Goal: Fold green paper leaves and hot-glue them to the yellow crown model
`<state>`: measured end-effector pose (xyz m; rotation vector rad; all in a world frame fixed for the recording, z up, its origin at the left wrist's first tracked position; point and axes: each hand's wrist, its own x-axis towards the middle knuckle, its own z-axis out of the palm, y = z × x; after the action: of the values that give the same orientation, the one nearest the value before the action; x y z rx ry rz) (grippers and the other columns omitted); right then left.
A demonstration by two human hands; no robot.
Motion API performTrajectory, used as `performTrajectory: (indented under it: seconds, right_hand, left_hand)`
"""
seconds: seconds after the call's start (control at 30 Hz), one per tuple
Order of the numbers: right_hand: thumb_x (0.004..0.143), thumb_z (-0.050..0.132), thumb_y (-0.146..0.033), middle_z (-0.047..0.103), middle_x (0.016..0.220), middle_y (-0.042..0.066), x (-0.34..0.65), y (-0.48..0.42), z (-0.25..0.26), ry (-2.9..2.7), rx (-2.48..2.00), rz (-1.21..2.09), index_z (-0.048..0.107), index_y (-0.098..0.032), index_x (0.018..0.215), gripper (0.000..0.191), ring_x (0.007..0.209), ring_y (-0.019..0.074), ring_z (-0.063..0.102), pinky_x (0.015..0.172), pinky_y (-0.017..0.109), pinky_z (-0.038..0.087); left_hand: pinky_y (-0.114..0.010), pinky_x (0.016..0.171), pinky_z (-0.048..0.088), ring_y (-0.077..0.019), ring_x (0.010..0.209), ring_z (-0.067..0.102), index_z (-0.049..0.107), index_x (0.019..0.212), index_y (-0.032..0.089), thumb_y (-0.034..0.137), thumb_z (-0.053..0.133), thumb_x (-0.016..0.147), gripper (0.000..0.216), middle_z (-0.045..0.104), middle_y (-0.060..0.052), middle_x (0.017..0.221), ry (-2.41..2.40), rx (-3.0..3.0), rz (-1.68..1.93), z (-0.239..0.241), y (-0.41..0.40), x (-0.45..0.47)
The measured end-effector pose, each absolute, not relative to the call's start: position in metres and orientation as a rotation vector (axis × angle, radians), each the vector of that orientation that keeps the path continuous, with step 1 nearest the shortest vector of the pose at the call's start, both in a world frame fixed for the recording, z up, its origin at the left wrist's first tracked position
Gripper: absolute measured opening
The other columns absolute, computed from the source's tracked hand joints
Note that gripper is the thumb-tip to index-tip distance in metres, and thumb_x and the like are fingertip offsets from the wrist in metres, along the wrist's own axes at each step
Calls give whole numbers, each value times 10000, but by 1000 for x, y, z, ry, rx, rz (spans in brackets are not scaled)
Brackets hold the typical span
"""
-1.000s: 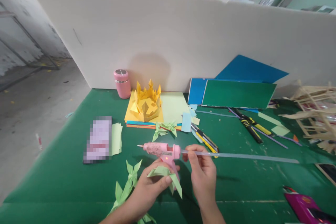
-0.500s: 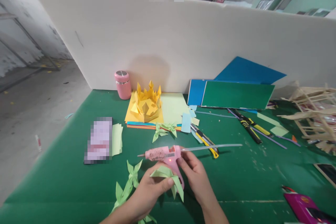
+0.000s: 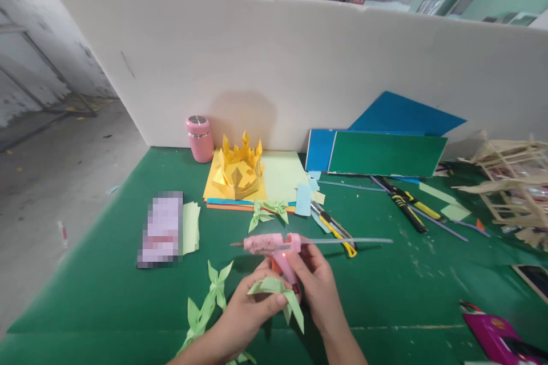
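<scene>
My left hand point(image 3: 246, 308) pinches a folded light-green paper piece point(image 3: 294, 303) between thumb and fingers, its pointed ends hanging down. My right hand point(image 3: 321, 291) is closed around a pink hot glue gun point(image 3: 263, 244), whose nozzle points left. A long clear glue stick point(image 3: 359, 240) juts out of the gun's back, and a small light glows on its body. The fingers of my left hand are close to the gun's orange trigger; whether they touch it is hard to see. Green folded-paper flowers point(image 3: 217, 284) lie left of my left hand, partly covered by my forearm.
A yellow paper crown point(image 3: 237, 177) sits on stacked paper beside a pink flask point(image 3: 200, 140). Further right lie a yellow utility knife point(image 3: 336, 231) and black-yellow pliers point(image 3: 406, 208). A phone point(image 3: 162, 228) rests at left. A white board point(image 3: 257, 57) stands behind, with a person beyond it.
The glue gun has shifted slightly right and its orange trigger now shows. My left hand, with the folded paper, has moved a little right and down.
</scene>
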<state>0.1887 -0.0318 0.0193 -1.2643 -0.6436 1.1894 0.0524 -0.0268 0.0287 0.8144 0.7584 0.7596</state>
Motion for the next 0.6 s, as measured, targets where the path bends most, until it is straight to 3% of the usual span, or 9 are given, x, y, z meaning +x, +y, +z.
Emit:
performTrajectory:
  seconds: [0.07, 0.13, 0.3, 0.43, 0.6]
  right_hand:
    - [638, 733, -501, 715, 942, 74, 198, -27, 20, -541, -1343, 1054, 648, -173, 972, 475, 823, 220, 656, 683, 295, 515]
    - [630, 726, -501, 712, 863, 60, 213, -22, 17, -505, -1422, 873, 654, -156, 926, 460, 781, 203, 647, 657, 275, 503]
    - [566, 743, -465, 714, 827, 62, 246, -14, 3, -431, -1495, 699, 655, -138, 871, 456, 751, 206, 652, 618, 275, 509]
    - [544, 747, -444, 719, 802, 47, 254, -15, -5, -385, -1482, 751, 648, -143, 880, 462, 754, 202, 663, 634, 273, 523]
    - [553, 751, -428, 718, 920, 55, 260, -23, -13, -434, -1484, 835, 627, -176, 958, 493, 911, 228, 660, 738, 302, 530]
  left_hand:
    - [-340, 889, 440, -263, 1038, 570, 723, 705, 194, 420, 791, 610, 254, 616, -88, 1134, 759, 852, 756, 29, -26, 52]
    - [-340, 889, 441, -275, 1100, 541, 725, 772, 208, 422, 785, 619, 270, 598, -90, 1192, 790, 851, 751, 29, -26, 51]
    - [-259, 690, 467, -164, 728, 587, 699, 789, 193, 444, 799, 590, 336, 655, -10, 753, 941, 751, 793, 29, -20, 49]
    - [-230, 645, 474, -129, 680, 581, 627, 829, 191, 396, 852, 513, 438, 651, 18, 746, 961, 654, 898, 33, -12, 47]
    - [-200, 580, 461, -101, 601, 577, 467, 975, 238, 338, 828, 588, 538, 636, 55, 683, 929, 662, 1014, 35, -4, 42]
